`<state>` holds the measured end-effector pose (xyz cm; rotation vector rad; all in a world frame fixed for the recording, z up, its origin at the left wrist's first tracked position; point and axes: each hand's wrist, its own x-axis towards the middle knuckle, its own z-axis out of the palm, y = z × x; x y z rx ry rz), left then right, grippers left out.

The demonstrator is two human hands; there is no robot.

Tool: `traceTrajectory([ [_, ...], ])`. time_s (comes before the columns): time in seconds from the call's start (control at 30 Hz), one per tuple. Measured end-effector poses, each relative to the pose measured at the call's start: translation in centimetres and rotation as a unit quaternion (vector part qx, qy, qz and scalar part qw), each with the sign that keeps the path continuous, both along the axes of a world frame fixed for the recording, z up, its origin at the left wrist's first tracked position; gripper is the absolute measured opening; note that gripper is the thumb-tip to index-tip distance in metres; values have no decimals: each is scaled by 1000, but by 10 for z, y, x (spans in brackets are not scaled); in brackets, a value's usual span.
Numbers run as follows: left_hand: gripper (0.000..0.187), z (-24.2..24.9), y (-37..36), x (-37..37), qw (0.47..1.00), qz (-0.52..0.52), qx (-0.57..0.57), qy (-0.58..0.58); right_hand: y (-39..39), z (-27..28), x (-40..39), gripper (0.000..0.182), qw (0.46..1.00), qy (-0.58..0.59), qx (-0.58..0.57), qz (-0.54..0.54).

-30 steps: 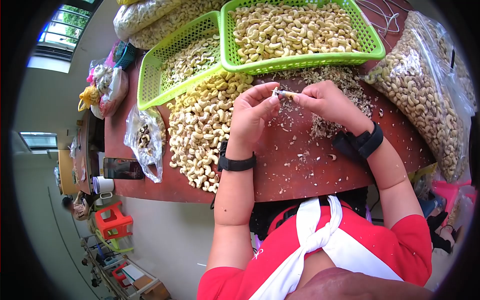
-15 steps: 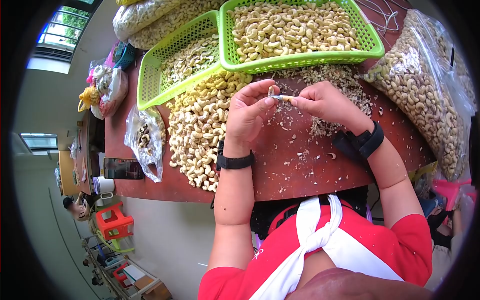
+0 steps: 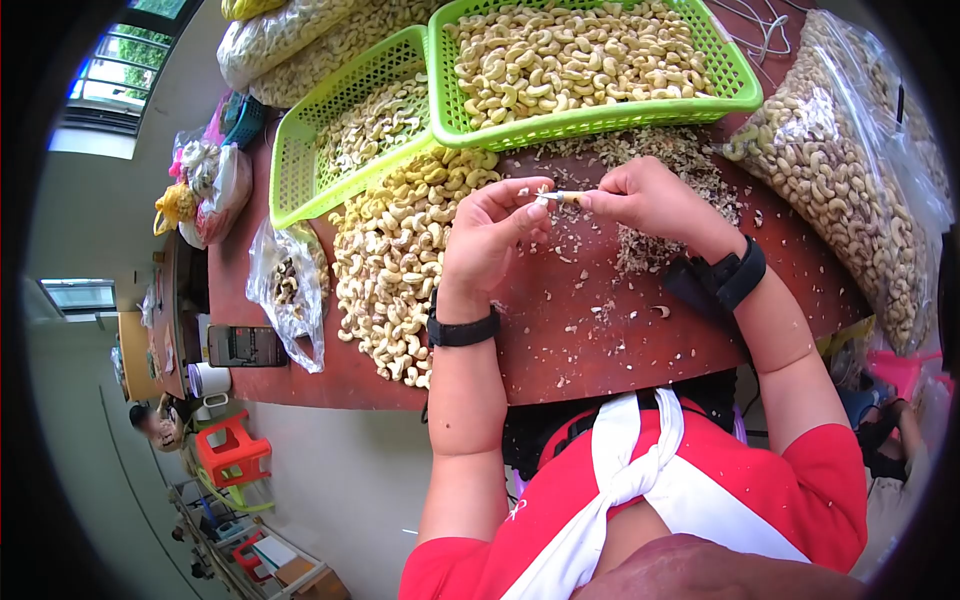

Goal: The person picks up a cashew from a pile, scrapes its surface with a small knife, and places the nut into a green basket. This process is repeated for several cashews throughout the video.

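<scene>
My left hand (image 3: pixel 493 232) pinches a cashew nut (image 3: pixel 543 196) between thumb and fingertips, above the red table. In my right hand (image 3: pixel 645 203) is a small knife (image 3: pixel 567 197) with a pale handle, its blade pointing left and touching the nut. Beside and below my left hand lies a heap of cashews (image 3: pixel 395 270) on the tabletop. Scraps of peeled skin (image 3: pixel 665 190) are spread behind and around my right hand. A black band circles each wrist.
Two green baskets (image 3: pixel 600 118) (image 3: pixel 290 165) of cashews stand at the back. A large clear bag of cashews (image 3: pixel 835 170) leans at the right. On the left are a small plastic bag (image 3: pixel 300 330), a phone (image 3: pixel 246 346) and a white mug (image 3: pixel 208 379). An orange stool (image 3: pixel 235 448) stands on the floor.
The nut has been turned from upright to a lower position in my left fingertips, and the blade now lies across it. Both hands stay nearly in place; the view has shifted slightly.
</scene>
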<state>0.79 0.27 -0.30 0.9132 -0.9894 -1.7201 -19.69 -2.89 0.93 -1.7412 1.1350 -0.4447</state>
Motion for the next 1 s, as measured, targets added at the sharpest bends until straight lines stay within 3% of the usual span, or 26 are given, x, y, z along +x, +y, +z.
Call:
traceTrajectory([
  [0.23,25,-3,-1,0,999,3,34,30,1,1,-1,42,1000,-20,21,-8],
  [0.3,27,-3,-1,-3,999,42,-26,21,2,4,0,42,999,-26,24,5],
  [0.73,32,-4,0,-3,997,43,-50,44,7,7,3,43,999,-26,7,17],
  [1.0,28,-4,0,2,999,-15,-5,28,3,3,0,43,1000,-3,0,17],
])
